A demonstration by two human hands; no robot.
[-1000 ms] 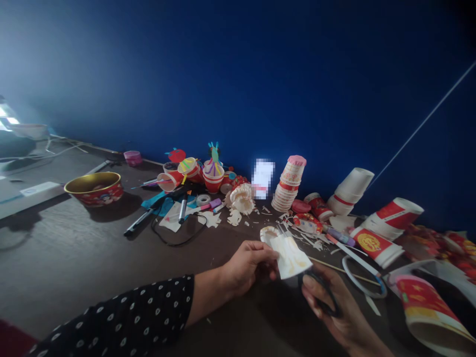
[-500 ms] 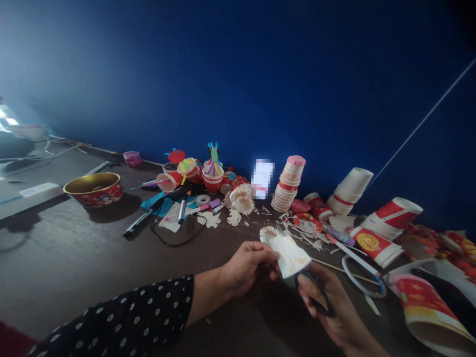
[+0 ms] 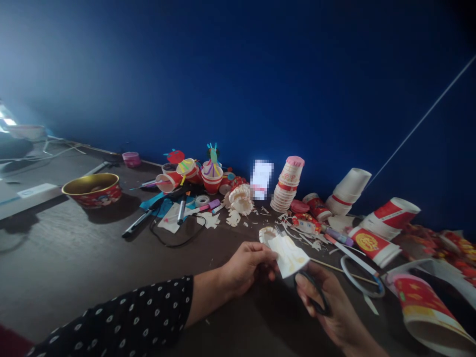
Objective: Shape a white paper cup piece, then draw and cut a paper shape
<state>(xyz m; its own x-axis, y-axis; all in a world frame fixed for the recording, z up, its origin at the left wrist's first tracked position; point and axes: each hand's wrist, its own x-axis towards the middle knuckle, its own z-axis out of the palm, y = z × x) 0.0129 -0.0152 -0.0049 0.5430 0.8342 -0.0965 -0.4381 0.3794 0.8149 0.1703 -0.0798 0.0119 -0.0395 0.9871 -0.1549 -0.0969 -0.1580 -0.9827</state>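
My left hand pinches the left edge of a white piece of paper with faint yellowish markings. Black-handled scissors are in my right hand, thumb and fingers through the loops. The paper covers most of the blades, so I cannot tell how far they are apart; thin tips show past its upper edge. Just behind the paper lies a white, scallop-edged paper piece.
Paper scraps, a roll of tape and markers lie beyond my hands. Stacked paper cups stand near the blue wall. On the left is a gold-lined bowl; on the right, a red cup lies tipped beside a white headband.
The view has shifted very slightly. Both hands, the paper and the scissors keep nearly the same places.
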